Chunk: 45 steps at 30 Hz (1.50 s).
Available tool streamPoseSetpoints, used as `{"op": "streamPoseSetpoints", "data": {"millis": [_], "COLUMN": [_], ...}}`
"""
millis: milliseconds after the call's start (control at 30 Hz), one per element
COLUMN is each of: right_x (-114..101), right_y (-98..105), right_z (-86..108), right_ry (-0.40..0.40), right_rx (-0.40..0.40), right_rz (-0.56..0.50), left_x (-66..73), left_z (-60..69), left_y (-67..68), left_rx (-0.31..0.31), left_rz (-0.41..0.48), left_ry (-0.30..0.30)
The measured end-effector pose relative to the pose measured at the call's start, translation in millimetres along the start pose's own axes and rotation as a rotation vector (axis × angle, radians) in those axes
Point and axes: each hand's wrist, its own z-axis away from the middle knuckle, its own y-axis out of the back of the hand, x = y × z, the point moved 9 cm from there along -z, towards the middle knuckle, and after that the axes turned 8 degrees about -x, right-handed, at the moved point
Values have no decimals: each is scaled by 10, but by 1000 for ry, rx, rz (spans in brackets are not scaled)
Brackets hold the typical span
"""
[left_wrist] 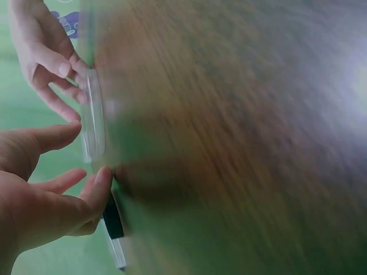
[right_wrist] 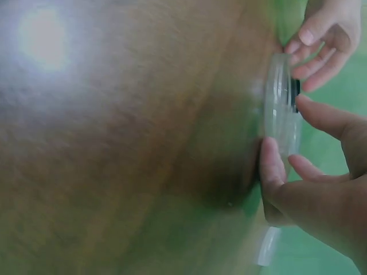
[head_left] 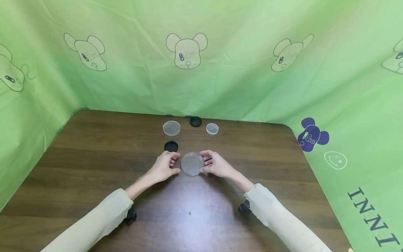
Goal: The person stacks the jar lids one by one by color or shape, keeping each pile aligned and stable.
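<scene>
A large round clear dish (head_left: pixel 192 164) lies flat on the table between both hands. The left hand (head_left: pixel 164 167) is at its left, thumb and fingers spread, with a narrow gap to the rim. On the other side the right hand (head_left: pixel 218 164) has its thumb and fingertips at the rim, apparently touching it, fingers slightly bent. Edge-on, the dish (left_wrist: pixel 95 117) shows beside the left hand (left_wrist: pixel 54 200) in the left wrist view. In the right wrist view the right hand (right_wrist: pixel 318 180) is by the same dish (right_wrist: pixel 277 106); the exact contact is unclear.
A black round lid (head_left: pixel 171 146) lies just beyond the left fingers. Farther back are a clear dish (head_left: pixel 171 128), a black round piece (head_left: pixel 196 121) and a smaller clear dish (head_left: pixel 212 128). Green printed cloth (head_left: pixel 220 87) hangs behind the wooden table (head_left: pixel 104 150).
</scene>
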Motion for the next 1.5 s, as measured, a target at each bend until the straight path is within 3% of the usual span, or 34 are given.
{"op": "streamPoseSetpoints", "data": {"millis": [267,500,733,1000,1267,1500], "right_x": [-29,-84,-141,-231,-219,-195], "right_y": [67,157,233,269,223,240], "right_z": [-54,-162,-354,-637,-882,-1099], "right_ry": [-34,4,11,41,87,62], "right_rx": [-13,14,31,41,-35,-3], "right_rz": [49,17,-11,-14,-33,-9], "left_x": [-110,-415,-652,-685,-819,-842], "left_z": [38,16,-79,-316,-569,-767], "left_y": [207,574,748,869,949,967], "left_rx": [12,5,-18,-16,-8,13], "left_rz": [43,302,361,336,187,178], "left_ry": [-9,118,180,141,154,125]}}
